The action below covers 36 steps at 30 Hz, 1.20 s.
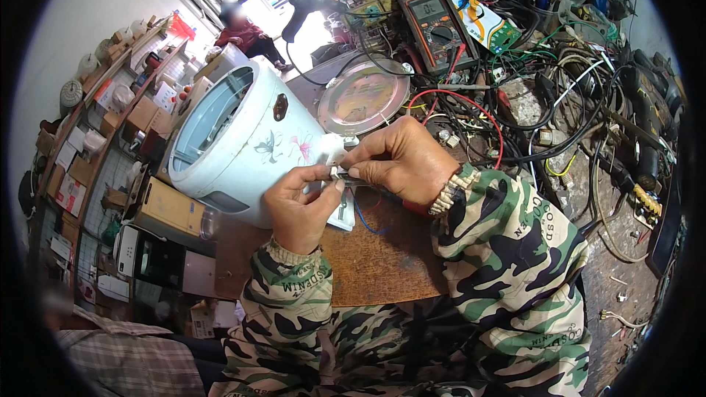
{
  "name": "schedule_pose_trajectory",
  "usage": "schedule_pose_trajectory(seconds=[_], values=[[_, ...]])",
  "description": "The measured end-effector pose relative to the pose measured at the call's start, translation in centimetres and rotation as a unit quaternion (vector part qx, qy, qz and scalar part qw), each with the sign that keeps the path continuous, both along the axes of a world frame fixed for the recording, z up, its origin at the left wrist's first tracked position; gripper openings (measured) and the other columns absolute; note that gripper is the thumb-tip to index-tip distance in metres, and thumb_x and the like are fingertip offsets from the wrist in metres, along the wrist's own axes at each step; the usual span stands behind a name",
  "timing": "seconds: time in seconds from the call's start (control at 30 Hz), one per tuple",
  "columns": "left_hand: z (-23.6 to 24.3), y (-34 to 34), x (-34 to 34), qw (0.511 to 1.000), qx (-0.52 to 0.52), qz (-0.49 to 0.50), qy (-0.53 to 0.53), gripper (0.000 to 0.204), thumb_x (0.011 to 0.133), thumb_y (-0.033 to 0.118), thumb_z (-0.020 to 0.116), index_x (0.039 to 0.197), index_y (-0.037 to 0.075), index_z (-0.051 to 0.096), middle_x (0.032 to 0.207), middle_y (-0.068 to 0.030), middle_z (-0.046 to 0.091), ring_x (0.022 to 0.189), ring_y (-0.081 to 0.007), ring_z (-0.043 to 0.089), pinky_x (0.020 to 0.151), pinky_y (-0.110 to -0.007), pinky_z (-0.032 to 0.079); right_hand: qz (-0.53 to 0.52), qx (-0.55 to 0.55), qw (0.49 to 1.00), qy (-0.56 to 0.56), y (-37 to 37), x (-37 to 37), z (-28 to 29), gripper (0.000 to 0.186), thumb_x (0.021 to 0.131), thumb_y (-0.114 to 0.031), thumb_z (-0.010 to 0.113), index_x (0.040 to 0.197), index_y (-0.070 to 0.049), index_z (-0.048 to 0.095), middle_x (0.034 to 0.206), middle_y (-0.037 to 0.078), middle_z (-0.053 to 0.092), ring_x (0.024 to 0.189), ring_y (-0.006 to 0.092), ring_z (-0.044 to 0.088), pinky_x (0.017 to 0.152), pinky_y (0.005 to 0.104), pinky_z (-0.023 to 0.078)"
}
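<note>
Glossy plastic cooker body (pixel 243 132), shiny metal lid (pixel 362 97), wood bench (pixel 375 265)

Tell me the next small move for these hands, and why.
Probably keep the left hand steady while the right hand works the small metal part pinched between their fingertips. Both hands already meet on it beside the pale blue rice cooker body, so only a fine adjustment seems needed.
</note>
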<state>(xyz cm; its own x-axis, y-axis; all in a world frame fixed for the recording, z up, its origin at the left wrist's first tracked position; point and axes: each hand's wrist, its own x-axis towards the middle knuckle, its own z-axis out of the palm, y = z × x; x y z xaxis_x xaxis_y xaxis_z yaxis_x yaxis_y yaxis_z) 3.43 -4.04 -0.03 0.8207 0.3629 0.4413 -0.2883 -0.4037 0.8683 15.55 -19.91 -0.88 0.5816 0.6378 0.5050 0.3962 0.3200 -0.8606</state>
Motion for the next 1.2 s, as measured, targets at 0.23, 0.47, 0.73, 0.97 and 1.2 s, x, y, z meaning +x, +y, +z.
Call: schedule_pose_trajectory(seconds=[0.23, 0.47, 0.73, 0.97, 1.2], values=[[0.0, -0.6, 0.0, 0.999, -0.004, 0.036, 0.002, 0.020, 0.079, -0.010, 0.070, 0.098, -0.011, 0.063, 0.093, -0.0105, 0.067, 0.079, -0.0131, 0.066, 0.067, -0.024, 0.056, 0.005, -0.035, 0.999, 0.020, -0.1, -0.4, 0.6, 0.016, 0.080, -0.003, 0.074, 0.095, 0.001, 0.074, 0.085, 0.014, 0.073, 0.080, 0.0183, 0.070, 0.075, 0.0309, 0.055], [0.3, -1.0, 0.2, 0.998, 0.012, 0.063, 0.014, 0.017, 0.079, -0.008, 0.068, 0.095, -0.010, 0.062, 0.090, -0.0102, 0.068, 0.077, -0.0121, 0.065, 0.067, -0.024, 0.055, 0.038, -0.042, 0.998, 0.025, -0.7, -0.7, 1.4, 0.017, 0.088, 0.000, 0.070, 0.103, 0.006, 0.070, 0.090, 0.007, 0.073, 0.083, 0.0088, 0.065, 0.076, 0.0259, 0.054], [-0.2, 1.7, 0.2, 0.987, -0.160, -0.001, 0.008, 0.020, 0.080, -0.010, 0.063, 0.100, -0.011, 0.062, 0.090, -0.0125, 0.069, 0.075, -0.0127, 0.065, 0.069, -0.023, 0.053, 0.000, 0.066, 0.994, 0.086, -2.8, 0.8, 3.0, 0.018, 0.091, -0.005, 0.068, 0.104, 0.006, 0.069, 0.090, 0.007, 0.071, 0.080, 0.0093, 0.065, 0.071, 0.0250, 0.053], [0.1, 2.4, 0.2, 0.975, -0.202, -0.085, 0.046, 0.021, 0.083, -0.008, 0.060, 0.103, -0.011, 0.060, 0.092, -0.0141, 0.069, 0.077, -0.0142, 0.066, 0.075, -0.026, 0.054, 0.058, -0.021, 0.995, 0.081, -2.0, 0.3, 2.0, 0.012, 0.087, -0.001, 0.072, 0.097, 0.005, 0.071, 0.086, 0.005, 0.072, 0.078, 0.0083, 0.065, 0.070, 0.0242, 0.052], [0.7, 1.9, -0.1, 0.968, -0.198, -0.136, 0.068, 0.020, 0.082, -0.009, 0.059, 0.102, -0.011, 0.060, 0.093, -0.0134, 0.068, 0.081, -0.0142, 0.066, 0.076, -0.027, 0.054, 0.100, -0.039, 0.988, 0.115, 0.3, -0.5, 1.0, 0.014, 0.082, -0.003, 0.074, 0.093, 0.005, 0.074, 0.077, 0.010, 0.073, 0.069, 0.0107, 0.064, 0.065, 0.0266, 0.052]])
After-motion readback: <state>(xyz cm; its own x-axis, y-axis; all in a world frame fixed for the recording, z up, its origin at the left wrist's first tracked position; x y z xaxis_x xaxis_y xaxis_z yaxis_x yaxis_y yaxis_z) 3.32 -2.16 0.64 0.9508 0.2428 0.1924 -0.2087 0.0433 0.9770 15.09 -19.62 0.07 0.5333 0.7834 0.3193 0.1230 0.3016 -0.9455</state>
